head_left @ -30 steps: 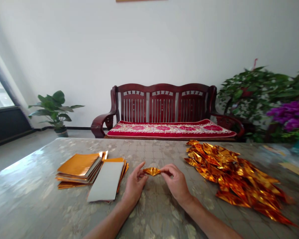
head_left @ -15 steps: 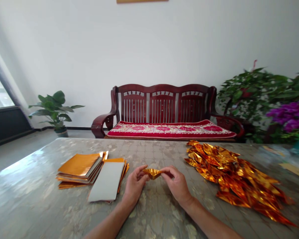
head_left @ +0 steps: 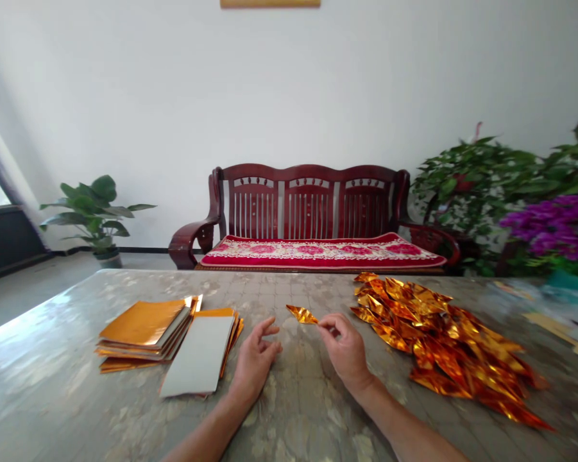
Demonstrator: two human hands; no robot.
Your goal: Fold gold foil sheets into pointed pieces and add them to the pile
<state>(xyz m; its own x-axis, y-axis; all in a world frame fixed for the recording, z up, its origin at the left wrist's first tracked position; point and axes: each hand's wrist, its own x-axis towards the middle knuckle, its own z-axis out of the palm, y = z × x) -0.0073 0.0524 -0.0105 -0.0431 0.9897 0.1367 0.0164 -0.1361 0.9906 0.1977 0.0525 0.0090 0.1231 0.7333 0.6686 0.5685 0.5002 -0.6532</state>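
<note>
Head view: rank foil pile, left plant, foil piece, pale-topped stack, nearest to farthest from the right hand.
1. Foil piece: pinched in the right hand.
2. Foil pile: right side of the table.
3. Pale-topped stack: past the left hand.
4. Left plant: beyond the table.

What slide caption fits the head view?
Right hand pinches a folded gold-foil piece by one tip; left hand, empty, near foil-paper stacks.
</note>
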